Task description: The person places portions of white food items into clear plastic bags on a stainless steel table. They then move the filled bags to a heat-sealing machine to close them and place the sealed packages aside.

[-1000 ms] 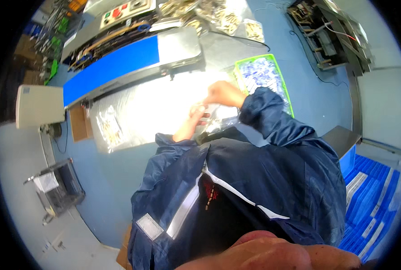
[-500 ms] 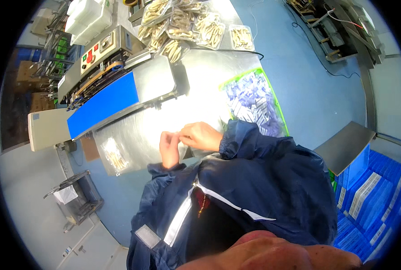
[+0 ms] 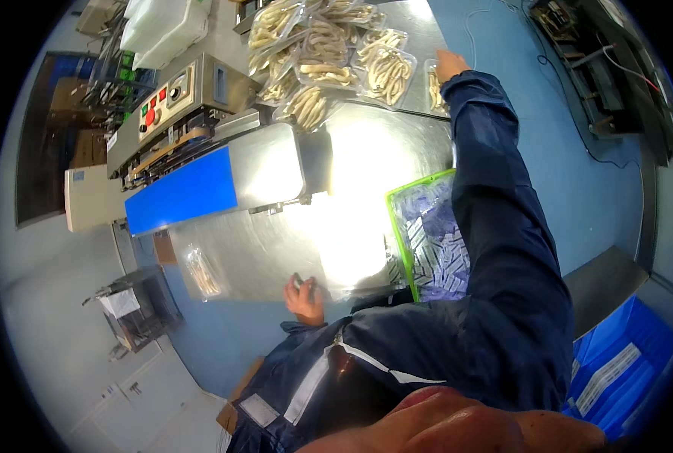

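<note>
My right hand (image 3: 451,65) reaches far out to the back right, its fingers closed at the far rim of a clear plastic tray (image 3: 433,89) of pale, finger-shaped pieces. The sleeve covers part of that tray. Close to the table's front edge is my left hand (image 3: 305,300), with curled fingers round something small and dark that I cannot make out. A heap of similar filled trays (image 3: 323,53) lies to the left of the right hand. Under the right forearm stands a green-rimmed bin (image 3: 401,234) full of small white and purple packets (image 3: 436,253), partly hidden by the sleeve.
A machine with a blue belt (image 3: 182,192) and a control panel (image 3: 166,102) takes up the left of the metal table (image 3: 265,249). A clear packet with thin pale pieces (image 3: 202,272) lies at the front left. White containers (image 3: 166,30) stand behind; blue crates (image 3: 616,370) are at right.
My hands were together over the front of the table. The right has swung away to the tray at the back right, while the left stays near the front edge. The view has shifted slightly.
</note>
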Motion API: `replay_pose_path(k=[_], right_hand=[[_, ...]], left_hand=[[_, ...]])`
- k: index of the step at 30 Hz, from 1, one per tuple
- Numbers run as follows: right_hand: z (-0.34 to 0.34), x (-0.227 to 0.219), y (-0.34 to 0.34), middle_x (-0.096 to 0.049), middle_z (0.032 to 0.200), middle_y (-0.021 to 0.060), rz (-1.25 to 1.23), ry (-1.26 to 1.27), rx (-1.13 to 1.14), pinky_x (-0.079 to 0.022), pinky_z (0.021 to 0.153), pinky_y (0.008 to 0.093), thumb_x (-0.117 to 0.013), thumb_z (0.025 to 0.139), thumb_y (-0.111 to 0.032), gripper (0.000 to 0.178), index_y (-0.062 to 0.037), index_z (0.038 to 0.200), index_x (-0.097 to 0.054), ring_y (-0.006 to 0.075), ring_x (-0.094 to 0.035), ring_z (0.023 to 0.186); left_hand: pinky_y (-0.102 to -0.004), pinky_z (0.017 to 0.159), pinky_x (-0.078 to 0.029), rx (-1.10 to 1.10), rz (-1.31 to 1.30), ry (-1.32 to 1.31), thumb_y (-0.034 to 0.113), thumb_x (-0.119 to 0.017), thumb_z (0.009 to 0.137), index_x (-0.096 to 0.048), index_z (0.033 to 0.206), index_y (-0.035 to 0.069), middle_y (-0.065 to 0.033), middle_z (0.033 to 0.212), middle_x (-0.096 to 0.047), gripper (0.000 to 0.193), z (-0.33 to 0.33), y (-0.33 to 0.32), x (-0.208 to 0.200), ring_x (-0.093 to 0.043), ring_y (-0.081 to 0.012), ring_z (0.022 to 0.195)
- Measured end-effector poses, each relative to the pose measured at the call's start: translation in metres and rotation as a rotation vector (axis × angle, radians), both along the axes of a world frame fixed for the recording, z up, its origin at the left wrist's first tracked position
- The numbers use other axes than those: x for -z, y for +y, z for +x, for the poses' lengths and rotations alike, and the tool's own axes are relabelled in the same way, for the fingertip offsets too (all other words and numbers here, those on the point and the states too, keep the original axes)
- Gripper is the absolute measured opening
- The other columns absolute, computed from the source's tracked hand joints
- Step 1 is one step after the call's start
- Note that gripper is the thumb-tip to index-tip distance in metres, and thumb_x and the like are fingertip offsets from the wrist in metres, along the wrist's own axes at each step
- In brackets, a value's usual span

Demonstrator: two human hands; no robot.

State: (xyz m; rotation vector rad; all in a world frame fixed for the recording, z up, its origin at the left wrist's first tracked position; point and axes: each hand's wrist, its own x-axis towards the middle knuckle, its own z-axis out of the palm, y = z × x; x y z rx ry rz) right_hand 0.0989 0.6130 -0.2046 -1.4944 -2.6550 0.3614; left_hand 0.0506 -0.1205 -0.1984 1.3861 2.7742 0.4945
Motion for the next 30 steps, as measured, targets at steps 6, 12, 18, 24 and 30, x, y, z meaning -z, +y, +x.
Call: replay_pose_path(k=[6, 12, 18, 24, 30], right_hand=[[0.022, -0.021, 0.019, -0.071, 0.098, 0.0101, -0.201, 0.013, -0.059, -0.05, 0.08, 0.0428, -0.058, 0.085, -0.02, 0.023, -0.0118, 0.103, -0.069, 0.031, -0.066, 0.092], [0.063, -0.158, -0.036, -0.065, 0.082, 0.0154, -0.071, 0.136, -0.338, -0.048, 0.067, 0.0424, -0.067, 0.079, -0.021, 0.022, -0.0047, 0.093, -0.062, 0.0342, -0.062, 0.079], [0.146, -0.263, -0.171, -0.055, 0.066, 0.0009, -0.451, 0.669, -0.051, -0.04, 0.049, 0.0242, -0.061, 0.087, -0.019, 0.013, -0.007, 0.084, -0.055, 0.0109, -0.053, 0.057], [0.137, -0.212, -0.409, -0.06, 0.081, 0.0053, -1.448, 0.746, -0.236, -0.048, 0.066, 0.0264, -0.061, 0.089, -0.012, 0.011, -0.0019, 0.087, -0.058, 0.0128, -0.06, 0.073], [0.136, -0.196, -0.499, -0.061, 0.082, 0.0078, -1.851, 0.872, 0.259, -0.053, 0.056, 0.0286, -0.06, 0.093, -0.014, 0.01, -0.0058, 0.094, -0.054, 0.0158, -0.062, 0.066]], left_hand=[[-0.0432, 0.089, -0.047, -0.326, 0.074, -0.128, 0.002, -0.067, 0.077, -0.065, 0.116, 0.012, -0.0229, 0.131, -0.047, 0.041, -0.008, -0.048, 0.031, -0.052, -0.0366, 0.111], [-0.0362, 0.083, -0.048, -0.465, 0.305, -0.321, 0.005, -0.069, 0.08, -0.062, 0.106, -0.001, -0.0171, 0.12, -0.054, 0.027, -0.034, -0.108, 0.046, -0.058, -0.0288, 0.095], [-0.0316, 0.074, -0.05, -0.471, 0.594, -0.619, 0.006, -0.06, 0.091, -0.062, 0.104, 0.005, -0.0033, 0.093, -0.063, 0.013, -0.06, -0.003, -0.042, -0.059, -0.0154, 0.081], [-0.0335, 0.068, -0.05, -0.404, 0.533, -0.531, 0.008, -0.065, 0.085, -0.056, 0.097, 0.0, -0.0128, 0.083, -0.062, 0.017, -0.035, 0.076, -0.135, -0.06, -0.0205, 0.074], [-0.0357, 0.072, -0.049, -0.31, 0.539, -0.527, 0.009, -0.065, 0.085, -0.056, 0.097, -0.001, -0.0167, 0.089, -0.06, 0.018, -0.031, 0.056, -0.135, -0.059, -0.0283, 0.078]])
